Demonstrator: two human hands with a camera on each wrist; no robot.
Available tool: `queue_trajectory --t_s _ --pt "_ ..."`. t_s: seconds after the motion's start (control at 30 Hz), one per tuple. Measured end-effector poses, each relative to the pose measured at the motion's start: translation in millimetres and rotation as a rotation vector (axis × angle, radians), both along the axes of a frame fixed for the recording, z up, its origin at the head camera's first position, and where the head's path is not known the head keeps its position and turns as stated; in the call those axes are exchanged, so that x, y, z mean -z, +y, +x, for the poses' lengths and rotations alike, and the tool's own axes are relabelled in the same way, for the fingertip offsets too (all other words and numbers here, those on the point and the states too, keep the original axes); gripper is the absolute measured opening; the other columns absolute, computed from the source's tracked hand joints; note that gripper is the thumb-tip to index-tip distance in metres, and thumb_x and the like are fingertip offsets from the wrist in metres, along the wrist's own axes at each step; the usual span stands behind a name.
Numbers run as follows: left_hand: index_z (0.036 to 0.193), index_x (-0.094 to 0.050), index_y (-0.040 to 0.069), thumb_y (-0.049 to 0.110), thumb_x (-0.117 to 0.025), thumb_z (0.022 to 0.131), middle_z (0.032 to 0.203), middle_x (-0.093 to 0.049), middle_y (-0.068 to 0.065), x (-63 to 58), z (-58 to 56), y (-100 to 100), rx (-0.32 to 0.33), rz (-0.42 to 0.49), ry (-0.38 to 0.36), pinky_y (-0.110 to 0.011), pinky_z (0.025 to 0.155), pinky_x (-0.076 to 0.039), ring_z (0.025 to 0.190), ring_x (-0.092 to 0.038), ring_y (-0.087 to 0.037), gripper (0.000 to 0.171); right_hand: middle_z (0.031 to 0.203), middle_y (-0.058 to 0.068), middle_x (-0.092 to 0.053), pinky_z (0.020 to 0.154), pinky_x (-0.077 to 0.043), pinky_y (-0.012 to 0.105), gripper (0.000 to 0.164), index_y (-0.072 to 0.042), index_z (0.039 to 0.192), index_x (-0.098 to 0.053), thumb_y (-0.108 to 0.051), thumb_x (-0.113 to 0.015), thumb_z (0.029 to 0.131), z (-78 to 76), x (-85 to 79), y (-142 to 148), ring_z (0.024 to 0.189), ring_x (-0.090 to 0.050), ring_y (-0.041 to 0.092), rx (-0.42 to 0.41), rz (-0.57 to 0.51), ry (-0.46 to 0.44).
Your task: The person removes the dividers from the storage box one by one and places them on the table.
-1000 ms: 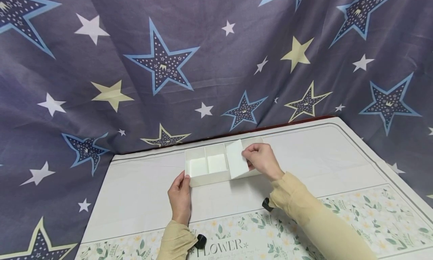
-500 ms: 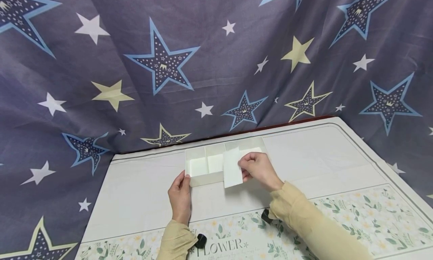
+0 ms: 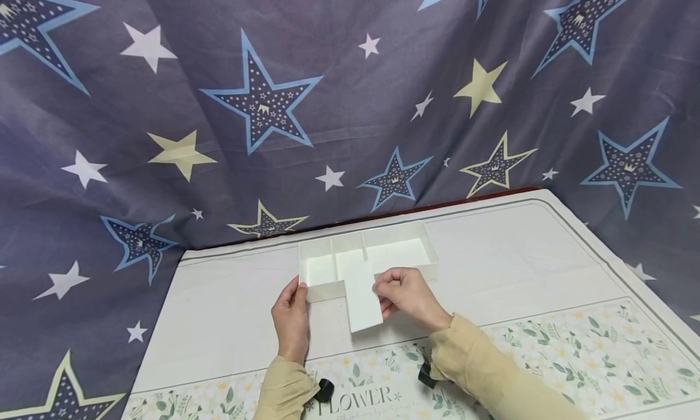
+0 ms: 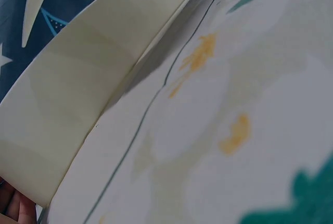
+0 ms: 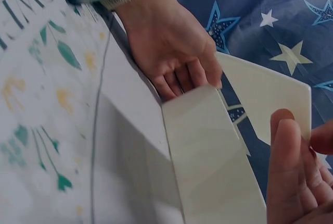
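One white panel (image 3: 363, 298) (box (image 3: 327, 291) partly behind)

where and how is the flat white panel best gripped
Probably pinch the flat white panel midway along its long right edge, the right hand coming from the right: the panel is thin, and that edge faces the hand.

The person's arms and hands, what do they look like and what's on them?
The left hand and right hand are bare, without gloves. The left sleeve and right sleeve are pale yellow-beige, wrinkled near the wrists. A small black piece shows by each wrist.
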State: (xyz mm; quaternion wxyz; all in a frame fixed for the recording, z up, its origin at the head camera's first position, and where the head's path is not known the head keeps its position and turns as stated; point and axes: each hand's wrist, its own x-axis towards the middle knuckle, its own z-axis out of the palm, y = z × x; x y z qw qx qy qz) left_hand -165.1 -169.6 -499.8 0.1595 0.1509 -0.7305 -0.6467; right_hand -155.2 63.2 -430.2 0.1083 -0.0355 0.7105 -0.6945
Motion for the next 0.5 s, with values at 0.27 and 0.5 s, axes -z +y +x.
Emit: queue_trajectory --t_s 0.27,0.5 --pt "0.129 -0.06 0.009 0.032 -0.057 0.096 0.124 -0.06 -0.007 -0.3 0.5 0 0.006 0.0 0.003 -0.027 0.093 -0.044 0.114 -0.053 -0.015 0.04 0.063 0.008 -0.063 0.049 -0.055 0.032 0.01 0.006 0.087 -0.064 -0.002 -0.06 0.085 13.0 4.7 -10 0.051 -0.06 0.016 -0.055 -0.017 -0.005" --pt "0.129 -0.059 0.009 0.031 -0.058 0.096 0.124 -0.06 -0.008 -0.5 0.8 0 0.006 0.008 0.001 -0.028 0.093 -0.044 0.113 -0.054 -0.015 0.04 0.06 0.008 -0.063 0.048 -0.054 0.031 0.009 0.008 0.086 -0.063 0.0 -0.059 0.084 20.4 13.6 -20 0.049 -0.059 0.016 -0.08 -0.028 -0.033"
